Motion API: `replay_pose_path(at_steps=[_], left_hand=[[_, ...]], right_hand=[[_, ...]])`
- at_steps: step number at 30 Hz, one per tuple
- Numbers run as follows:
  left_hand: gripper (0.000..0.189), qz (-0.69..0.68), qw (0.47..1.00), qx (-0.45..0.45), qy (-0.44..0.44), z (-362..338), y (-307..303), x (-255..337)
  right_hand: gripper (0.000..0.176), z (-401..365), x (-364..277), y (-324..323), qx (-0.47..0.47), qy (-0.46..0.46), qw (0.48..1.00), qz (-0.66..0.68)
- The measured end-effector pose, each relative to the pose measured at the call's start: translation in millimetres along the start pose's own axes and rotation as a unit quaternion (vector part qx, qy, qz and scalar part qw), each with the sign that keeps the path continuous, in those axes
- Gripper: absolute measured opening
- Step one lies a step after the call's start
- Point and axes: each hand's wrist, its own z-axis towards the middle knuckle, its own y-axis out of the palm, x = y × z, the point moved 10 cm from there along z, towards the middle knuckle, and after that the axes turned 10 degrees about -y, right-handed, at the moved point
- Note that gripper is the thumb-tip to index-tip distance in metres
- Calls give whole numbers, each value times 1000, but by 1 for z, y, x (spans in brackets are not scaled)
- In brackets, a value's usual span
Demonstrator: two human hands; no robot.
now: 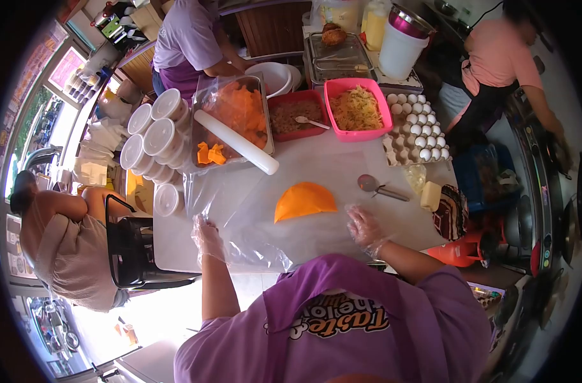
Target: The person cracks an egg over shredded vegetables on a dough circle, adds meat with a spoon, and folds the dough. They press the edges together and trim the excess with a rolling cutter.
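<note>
A folded orange dough half-circle (303,200) lies on a clear plastic sheet (252,210) spread over the white table (342,169). My left hand (208,237), in a thin plastic glove, rests on the sheet at its near left edge. My right hand (365,226), also gloved, hovers just right of the dough with fingers apart, not touching it. Neither hand holds anything that I can see.
A white rolling pin (236,142) leans on a tray of orange dough pieces (236,115). Red (297,115) and pink (356,108) tubs of filling, an egg tray (413,127), a round cutter (375,186), stacked white containers (155,137). Other people work at the far side, right and left.
</note>
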Motion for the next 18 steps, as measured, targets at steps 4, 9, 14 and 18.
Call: replay_pose_path(at_steps=[4, 9, 14, 18], left_hand=[[36, -91, 973, 82, 196, -57, -9, 3], [36, 276, 761, 2, 587, -190, 67, 6], [50, 579, 660, -254, 406, -165, 129, -87], [62, 673, 643, -167, 324, -91, 111, -102]], right_hand=[[40, -1, 3, 3, -16, 11, 1000, -12], [43, -8, 7, 9, 15, 4, 1000, 4], [44, -9, 8, 11, 5, 10, 1000, 3], [41, -7, 7, 10, -25, 34, 999, 3]])
